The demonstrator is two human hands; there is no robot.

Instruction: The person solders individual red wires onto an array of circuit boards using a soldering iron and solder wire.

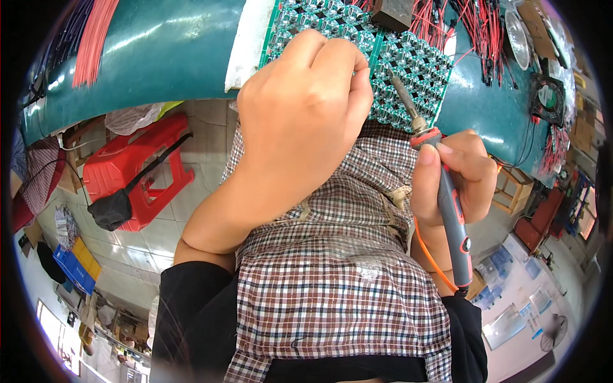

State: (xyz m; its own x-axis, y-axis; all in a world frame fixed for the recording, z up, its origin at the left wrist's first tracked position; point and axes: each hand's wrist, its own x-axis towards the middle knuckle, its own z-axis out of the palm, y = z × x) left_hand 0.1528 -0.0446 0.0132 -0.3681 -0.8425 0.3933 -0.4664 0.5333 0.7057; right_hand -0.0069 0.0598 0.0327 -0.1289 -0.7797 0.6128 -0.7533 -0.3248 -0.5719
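My right hand (456,175) grips a grey and red soldering iron (454,223) by its handle, thumb and fingers wrapped round it. The metal tip points up and left, over a panel of green circuit boards (415,80) crowded with small parts. Above the left half of this panel is my left hand (306,102), its back turned up and the fingers curled closed. Whatever its fingertips hold is hidden beneath the hand. An orange cord (431,252) hangs along the iron's handle.
A dark block (393,14) rests at the panel's far edge. Red and black wires (485,38) lie far right, near a small black fan (548,99). Pink wires (96,38) lie far left on the green table (172,45). A red stool (137,169) stands on the floor at left.
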